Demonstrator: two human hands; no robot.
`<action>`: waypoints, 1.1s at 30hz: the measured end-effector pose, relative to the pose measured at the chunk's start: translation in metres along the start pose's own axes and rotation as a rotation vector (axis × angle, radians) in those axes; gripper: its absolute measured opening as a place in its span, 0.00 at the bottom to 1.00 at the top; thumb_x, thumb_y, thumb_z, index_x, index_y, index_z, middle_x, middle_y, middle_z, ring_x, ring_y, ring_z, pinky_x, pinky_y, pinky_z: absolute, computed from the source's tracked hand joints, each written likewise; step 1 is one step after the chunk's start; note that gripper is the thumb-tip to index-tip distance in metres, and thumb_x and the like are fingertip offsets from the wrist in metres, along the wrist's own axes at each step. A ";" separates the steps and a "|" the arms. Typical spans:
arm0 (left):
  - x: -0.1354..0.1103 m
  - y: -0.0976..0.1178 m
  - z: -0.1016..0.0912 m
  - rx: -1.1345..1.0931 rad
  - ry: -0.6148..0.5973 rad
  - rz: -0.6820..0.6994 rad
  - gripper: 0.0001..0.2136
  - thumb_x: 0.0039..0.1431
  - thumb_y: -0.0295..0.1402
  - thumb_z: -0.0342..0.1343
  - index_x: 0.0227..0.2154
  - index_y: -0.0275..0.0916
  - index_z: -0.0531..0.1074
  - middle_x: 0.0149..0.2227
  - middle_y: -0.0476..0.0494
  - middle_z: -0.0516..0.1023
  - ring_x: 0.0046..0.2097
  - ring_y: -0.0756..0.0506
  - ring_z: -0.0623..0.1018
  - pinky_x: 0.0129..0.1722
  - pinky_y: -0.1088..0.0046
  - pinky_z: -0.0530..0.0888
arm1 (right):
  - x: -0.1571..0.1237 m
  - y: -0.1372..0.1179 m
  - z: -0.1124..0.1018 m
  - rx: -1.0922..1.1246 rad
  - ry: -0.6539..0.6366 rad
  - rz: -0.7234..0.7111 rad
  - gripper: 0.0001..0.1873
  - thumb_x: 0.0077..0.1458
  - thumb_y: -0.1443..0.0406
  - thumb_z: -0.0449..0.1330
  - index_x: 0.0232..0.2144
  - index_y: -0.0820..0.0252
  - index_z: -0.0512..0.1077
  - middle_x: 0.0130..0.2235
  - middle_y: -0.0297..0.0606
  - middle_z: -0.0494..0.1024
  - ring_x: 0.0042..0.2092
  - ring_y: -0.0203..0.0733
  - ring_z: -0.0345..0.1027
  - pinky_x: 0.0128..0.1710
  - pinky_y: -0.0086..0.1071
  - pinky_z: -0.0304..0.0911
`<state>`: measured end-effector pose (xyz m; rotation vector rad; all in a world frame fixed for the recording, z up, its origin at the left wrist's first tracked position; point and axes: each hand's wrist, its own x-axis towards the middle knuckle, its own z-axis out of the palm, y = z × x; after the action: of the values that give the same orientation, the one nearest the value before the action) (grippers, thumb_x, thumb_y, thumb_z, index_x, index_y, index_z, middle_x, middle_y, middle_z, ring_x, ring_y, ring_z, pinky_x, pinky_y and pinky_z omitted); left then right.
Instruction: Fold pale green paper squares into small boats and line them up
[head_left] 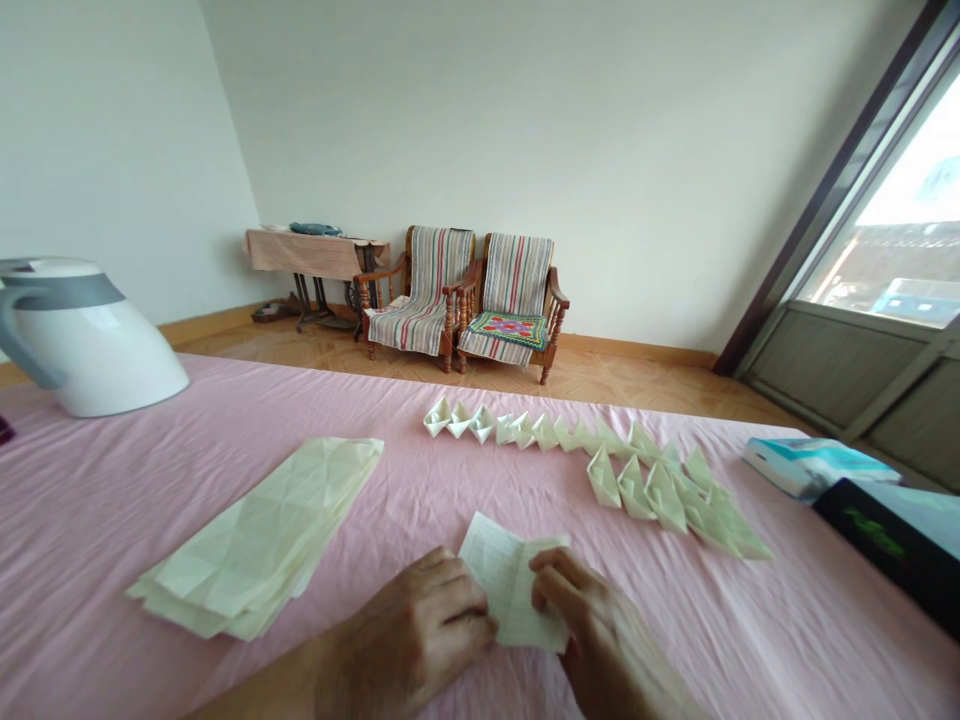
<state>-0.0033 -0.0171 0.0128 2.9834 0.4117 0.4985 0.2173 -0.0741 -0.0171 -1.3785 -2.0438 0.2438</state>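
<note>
A white electric kettle (82, 335) with a grey handle and band stands at the far left of the bench (420, 470), which is covered by a pink cloth with fine wrinkles. Left of centre lies a fanned stack of creased paper sheets (259, 535), pale cream and marked with diagonal fold lines. Across the middle runs a row of folded paper boats (600, 465), small and pointed, touching or overlapping one another from the centre out toward the right; the nearer ones stand in a tighter cluster. At the right edge rest a light blue box (817, 465) and a dark box with green print (892, 545), probably packaging, though the lettering is too blurred to read. Nothing lies between the hands and the boats or the stack.

Near the front edge, the left hand (412, 635) and right hand (592, 625) meet over a partly folded sheet of paper (510, 580), thin, lined and cream, lying on the cloth between the stack and the boats. The fingers (551, 580) of both hands are curled and pinching the sheet at its two sides, its upper corner sticking up free.

Beyond the bench, two wooden armchairs (469, 300) with striped covers stand against the white wall, beside a cloth-draped side table (315, 255). A large window (900, 220) fills the right.
</note>
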 end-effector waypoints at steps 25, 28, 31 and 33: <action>0.003 0.005 0.001 -0.110 -0.028 0.064 0.07 0.65 0.24 0.49 0.42 0.37 0.70 0.37 0.42 0.75 0.39 0.44 0.71 0.41 0.66 0.67 | 0.008 0.015 -0.034 0.348 -0.226 0.199 0.17 0.49 0.79 0.53 0.29 0.56 0.76 0.36 0.33 0.71 0.33 0.32 0.65 0.30 0.25 0.56; 0.003 0.006 0.001 -0.107 -0.025 0.074 0.07 0.64 0.24 0.50 0.43 0.37 0.70 0.37 0.43 0.75 0.39 0.44 0.71 0.42 0.66 0.67 | 0.010 0.016 -0.030 0.366 -0.222 0.271 0.10 0.50 0.75 0.56 0.24 0.58 0.73 0.33 0.32 0.70 0.31 0.33 0.63 0.28 0.27 0.54; 0.003 0.007 0.001 -0.102 -0.033 0.070 0.07 0.64 0.24 0.51 0.42 0.36 0.70 0.37 0.43 0.75 0.39 0.44 0.71 0.42 0.67 0.67 | 0.010 0.018 -0.024 0.323 -0.165 0.332 0.08 0.50 0.73 0.58 0.22 0.59 0.68 0.29 0.30 0.67 0.28 0.32 0.59 0.27 0.27 0.52; 0.003 0.007 0.000 -0.102 -0.044 0.068 0.07 0.63 0.24 0.51 0.42 0.36 0.70 0.38 0.43 0.75 0.39 0.44 0.71 0.41 0.67 0.67 | 0.009 0.019 -0.019 0.285 -0.128 0.344 0.09 0.50 0.73 0.58 0.22 0.59 0.65 0.28 0.29 0.66 0.28 0.32 0.59 0.27 0.28 0.52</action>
<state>0.0014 -0.0229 0.0144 2.9121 0.2737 0.4442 0.2417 -0.0616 -0.0078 -1.5532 -1.7734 0.7594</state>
